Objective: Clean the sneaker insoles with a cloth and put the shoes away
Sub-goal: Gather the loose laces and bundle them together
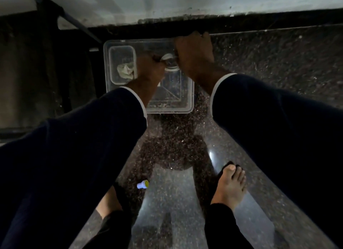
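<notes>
Feet on dark speckled stone floor [174,196], bare, one either side of a bright glare streak; small white cap with a yellow end [143,184] lying loose just ahead of my left foot. Dark sleeves with pale cuffs run forward from both sides. Beyond them, clear plastic box [187,104] sits on the floor against the base of the wall. Inside it at the left, a smaller clear tub [113,63] holding a crumpled pale cloth [125,70]. My left hand [149,67] is over the box, fingers curled around the near side of a small clear round container [169,62]. My right hand [194,53] is curled on its far side, knuckles up close to the wall edge. Whether I am twisting a lid or only steadying it, I cannot tell; light is poor. Sneakers and insoles: not in view anywhere, so cleaning looks not yet begun, to my reckoning. Risks from here: the container is smooth and held between two hands over the box, so a slipped grip would likely tip it, wetting the cloth tub or the floor if it holds liquid. Polished stone plus bare feet plus any spill means slipping. The loose cap underfoot could roll or get stepped on.
</notes>
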### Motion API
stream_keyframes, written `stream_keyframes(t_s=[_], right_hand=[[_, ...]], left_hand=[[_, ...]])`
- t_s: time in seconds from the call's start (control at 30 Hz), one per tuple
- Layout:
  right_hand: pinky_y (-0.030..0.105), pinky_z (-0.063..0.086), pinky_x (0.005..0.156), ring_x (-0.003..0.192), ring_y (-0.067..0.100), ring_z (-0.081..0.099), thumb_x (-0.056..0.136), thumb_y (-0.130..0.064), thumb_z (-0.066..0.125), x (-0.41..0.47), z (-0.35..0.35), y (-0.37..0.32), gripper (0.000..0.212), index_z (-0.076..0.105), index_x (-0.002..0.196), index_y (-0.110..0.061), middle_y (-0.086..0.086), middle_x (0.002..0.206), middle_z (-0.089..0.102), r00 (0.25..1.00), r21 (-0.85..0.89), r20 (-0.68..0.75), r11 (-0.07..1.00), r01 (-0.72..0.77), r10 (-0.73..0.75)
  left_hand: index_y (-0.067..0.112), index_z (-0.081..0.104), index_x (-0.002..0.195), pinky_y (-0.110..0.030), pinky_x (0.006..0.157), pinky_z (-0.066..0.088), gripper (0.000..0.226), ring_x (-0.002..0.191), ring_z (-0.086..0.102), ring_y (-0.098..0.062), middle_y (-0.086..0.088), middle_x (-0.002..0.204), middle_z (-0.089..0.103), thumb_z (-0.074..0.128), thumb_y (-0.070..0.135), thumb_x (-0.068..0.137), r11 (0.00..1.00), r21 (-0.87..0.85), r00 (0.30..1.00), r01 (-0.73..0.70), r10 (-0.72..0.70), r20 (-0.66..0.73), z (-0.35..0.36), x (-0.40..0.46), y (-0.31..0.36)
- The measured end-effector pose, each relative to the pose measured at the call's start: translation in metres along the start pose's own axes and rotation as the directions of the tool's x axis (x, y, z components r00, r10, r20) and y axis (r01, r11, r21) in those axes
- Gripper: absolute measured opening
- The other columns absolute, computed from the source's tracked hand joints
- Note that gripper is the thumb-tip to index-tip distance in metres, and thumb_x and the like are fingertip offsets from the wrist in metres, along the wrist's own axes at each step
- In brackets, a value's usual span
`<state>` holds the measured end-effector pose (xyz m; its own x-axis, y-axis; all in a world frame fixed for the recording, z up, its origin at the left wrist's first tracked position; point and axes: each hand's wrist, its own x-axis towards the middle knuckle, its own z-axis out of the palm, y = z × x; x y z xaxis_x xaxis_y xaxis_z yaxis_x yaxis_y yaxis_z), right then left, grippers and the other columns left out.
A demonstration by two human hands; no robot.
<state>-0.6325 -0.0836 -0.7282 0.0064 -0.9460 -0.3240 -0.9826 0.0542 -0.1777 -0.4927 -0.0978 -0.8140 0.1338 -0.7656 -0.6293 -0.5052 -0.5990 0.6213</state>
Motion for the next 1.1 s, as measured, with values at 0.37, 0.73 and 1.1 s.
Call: stream_keyframes(t_s=[0.37,0.73,1.1], right_hand=[[0.047,0.027,0.111,0.115,0.038,0.056,0.093,-0.014,0.055,0.008,0.012,0.003,0.017,0.068,0.104,-0.01,0.02,0.109,0.07,0.997,-0.226,-0.026,0.972,0.068,-0.076],[0.047,0.031,0.104,0.125,0.037,0.045,0.087,-0.015,0.061,-0.02,-0.008,0.011,0.03,0.064,0.117,-0.012,0.014,0.119,0.066,0.999,-0.117,-0.025,0.993,0.032,-0.036],[0.05,0.014,0.123,0.151,0.036,0.019,0.089,-0.052,0.062,-0.153,-0.107,0.004,0.098,0.009,0.159,-0.009,0.018,0.165,0.017,0.99,-0.001,0.081,0.993,0.115,-0.115]], left_hand=[[0.032,0.055,0.085,-0.034,0.088,0.057,0.016,0.104,0.069,-0.027,0.002,0.099,0.067,0.066,0.021,0.086,0.953,0.23,0.98,-0.195,0.196,0.02,-0.002,-0.033,0.034],[0.011,0.055,0.113,-0.049,0.098,0.045,0.04,0.106,0.053,-0.037,-0.019,0.115,0.055,0.054,0.028,0.077,0.701,0.562,0.87,-0.438,0.488,0.069,-0.006,-0.024,0.009],[0.01,0.023,0.157,-0.064,0.119,0.021,0.081,0.153,0.015,-0.039,-0.017,0.166,0.016,0.061,0.041,0.093,0.265,0.781,0.78,-0.566,0.48,0.402,-0.097,-0.215,0.07]])
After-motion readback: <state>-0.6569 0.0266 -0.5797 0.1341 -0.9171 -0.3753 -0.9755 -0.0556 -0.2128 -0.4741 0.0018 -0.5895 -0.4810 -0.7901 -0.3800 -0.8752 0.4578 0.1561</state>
